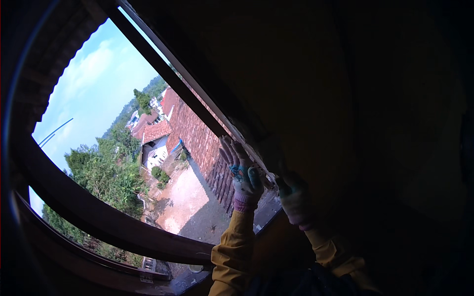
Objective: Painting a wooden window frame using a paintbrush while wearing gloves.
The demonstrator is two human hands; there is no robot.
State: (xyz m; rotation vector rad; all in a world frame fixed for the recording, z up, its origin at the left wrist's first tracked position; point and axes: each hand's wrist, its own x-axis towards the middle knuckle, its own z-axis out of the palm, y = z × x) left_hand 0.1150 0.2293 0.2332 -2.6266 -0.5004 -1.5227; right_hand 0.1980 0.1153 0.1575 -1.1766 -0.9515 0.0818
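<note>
My left hand (242, 172), in a light knitted glove with a teal and orange pattern, reaches up in front of the window opening. Its fingers are stretched out near the lower end of a dark window bar (177, 83) and beside the pale edge of the frame (207, 101). Lower and to the right, my right hand (294, 196), gloved too, is at the dark wall side of that frame. Deep shadow hides its fingers, so whether it holds anything cannot be told. Both arms wear mustard-yellow sleeves.
A thick dark frame member (111, 225) crosses below the opening, with a hinge (146, 279) near its lower edge. A worn sill (268, 209) lies beneath my hands. The dark wall (314, 92) fills the right. Outside, far below, are tiled roofs (200, 137), trees and a yard.
</note>
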